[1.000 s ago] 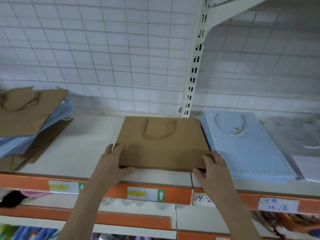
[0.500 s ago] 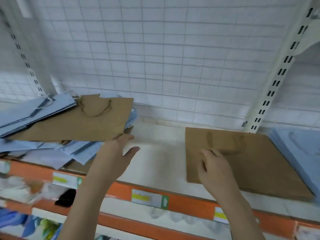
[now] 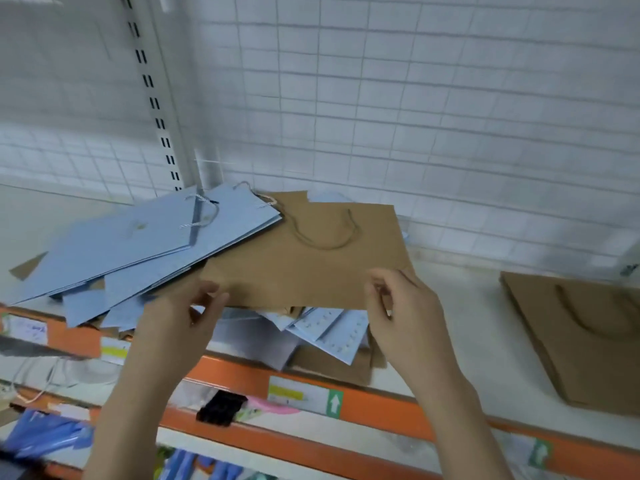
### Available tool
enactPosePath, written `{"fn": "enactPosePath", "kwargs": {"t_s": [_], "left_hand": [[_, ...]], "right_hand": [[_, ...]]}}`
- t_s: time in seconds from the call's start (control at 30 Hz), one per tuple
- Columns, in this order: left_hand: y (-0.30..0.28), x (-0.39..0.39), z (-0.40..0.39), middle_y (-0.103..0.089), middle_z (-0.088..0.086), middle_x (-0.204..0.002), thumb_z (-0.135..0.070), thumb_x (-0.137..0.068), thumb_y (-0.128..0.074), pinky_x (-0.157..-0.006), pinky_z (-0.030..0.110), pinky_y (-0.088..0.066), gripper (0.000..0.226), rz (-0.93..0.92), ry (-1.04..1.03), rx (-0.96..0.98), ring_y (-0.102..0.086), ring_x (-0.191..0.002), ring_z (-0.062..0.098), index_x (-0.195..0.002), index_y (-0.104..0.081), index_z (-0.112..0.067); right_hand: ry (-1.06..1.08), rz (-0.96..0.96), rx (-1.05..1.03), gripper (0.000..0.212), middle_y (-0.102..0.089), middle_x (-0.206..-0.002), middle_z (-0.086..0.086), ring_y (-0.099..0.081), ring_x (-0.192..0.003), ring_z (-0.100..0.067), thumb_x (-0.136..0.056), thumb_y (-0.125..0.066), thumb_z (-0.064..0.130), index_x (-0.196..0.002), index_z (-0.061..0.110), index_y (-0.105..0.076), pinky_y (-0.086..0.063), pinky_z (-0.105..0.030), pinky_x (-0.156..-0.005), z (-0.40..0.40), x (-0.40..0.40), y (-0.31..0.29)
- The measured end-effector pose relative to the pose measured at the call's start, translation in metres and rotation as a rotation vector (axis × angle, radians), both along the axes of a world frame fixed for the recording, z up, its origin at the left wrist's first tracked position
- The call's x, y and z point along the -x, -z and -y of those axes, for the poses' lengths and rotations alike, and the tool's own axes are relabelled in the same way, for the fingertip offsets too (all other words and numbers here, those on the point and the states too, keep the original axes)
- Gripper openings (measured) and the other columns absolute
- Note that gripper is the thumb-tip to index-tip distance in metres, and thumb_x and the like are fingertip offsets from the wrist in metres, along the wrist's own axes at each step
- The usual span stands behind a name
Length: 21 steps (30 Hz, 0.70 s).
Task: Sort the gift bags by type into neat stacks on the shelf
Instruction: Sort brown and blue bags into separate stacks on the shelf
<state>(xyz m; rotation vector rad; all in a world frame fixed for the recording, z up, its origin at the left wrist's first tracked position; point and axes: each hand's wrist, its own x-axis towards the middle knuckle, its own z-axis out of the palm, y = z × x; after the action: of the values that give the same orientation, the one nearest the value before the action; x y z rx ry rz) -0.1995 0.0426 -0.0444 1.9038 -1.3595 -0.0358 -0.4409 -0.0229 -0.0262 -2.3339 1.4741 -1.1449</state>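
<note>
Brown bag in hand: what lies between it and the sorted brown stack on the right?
Head view: only bare white shelf lies between the held brown bag and the brown stack; the right hand grips the bag's near corner.

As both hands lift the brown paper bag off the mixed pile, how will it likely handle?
The brown paper bag, pinched at its near corners by the left hand and right hand, stays flat: probably stiff and light. Its cord handle lies loose and may snag.

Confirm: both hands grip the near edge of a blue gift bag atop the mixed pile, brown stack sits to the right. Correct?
Not quite. The head view shows the left hand and the right hand gripping the near edge of a brown gift bag, not a blue one. It does lie atop the mixed pile, and the brown stack sits to the right.
</note>
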Motion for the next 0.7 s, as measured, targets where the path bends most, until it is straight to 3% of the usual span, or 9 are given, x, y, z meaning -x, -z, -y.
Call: {"fn": "enactPosePath", "kwargs": {"t_s": [0.27,0.47,0.6,0.7], "left_hand": [[0.002,-0.072,-0.008,-0.061,0.0,-0.074,-0.021,-0.086,-0.063,-0.054,0.014,-0.035,0.018,-0.004,-0.205,0.017,-0.052,-0.058,0.002,-0.099,-0.067,-0.01],[0.008,-0.126,-0.007,-0.061,-0.001,-0.076,-0.019,-0.086,-0.062,-0.056,0.022,-0.035,0.021,-0.017,-0.281,-0.024,-0.053,-0.058,0.009,-0.104,-0.065,-0.008],[0.008,-0.171,0.008,-0.066,0.002,-0.077,-0.018,-0.084,-0.064,-0.064,0.026,-0.038,0.022,0.0,-0.232,-0.039,-0.056,-0.065,0.018,-0.103,-0.066,-0.007],[0.003,-0.211,0.029,-0.061,-0.003,-0.076,-0.02,-0.084,-0.064,-0.058,0.023,-0.039,0.023,0.005,-0.135,-0.041,-0.056,-0.065,0.018,-0.105,-0.065,-0.01]], "right_hand": [[-0.092,-0.004,0.025,0.02,-0.065,-0.096,0.0,-0.059,-0.089,-0.016,-0.091,-0.051,0.02,-0.105,0.014,-0.063,-0.05,-0.034,-0.077,0.037,-0.077,-0.018],[-0.131,0.014,-0.011,0.013,-0.064,-0.088,-0.002,-0.06,-0.079,-0.019,-0.089,-0.052,0.018,-0.092,0.013,-0.063,-0.051,-0.039,-0.07,0.046,-0.141,-0.005],[-0.105,-0.008,-0.034,0.016,-0.066,-0.091,-0.003,-0.061,-0.084,-0.02,-0.089,-0.054,0.019,-0.099,0.013,-0.064,-0.049,-0.035,-0.072,0.051,-0.181,0.004],[0.044,-0.008,-0.07,0.021,-0.066,-0.097,-0.001,-0.059,-0.089,-0.018,-0.09,-0.052,0.023,-0.105,0.014,-0.064,-0.042,-0.027,-0.071,0.055,-0.205,0.012]]}}
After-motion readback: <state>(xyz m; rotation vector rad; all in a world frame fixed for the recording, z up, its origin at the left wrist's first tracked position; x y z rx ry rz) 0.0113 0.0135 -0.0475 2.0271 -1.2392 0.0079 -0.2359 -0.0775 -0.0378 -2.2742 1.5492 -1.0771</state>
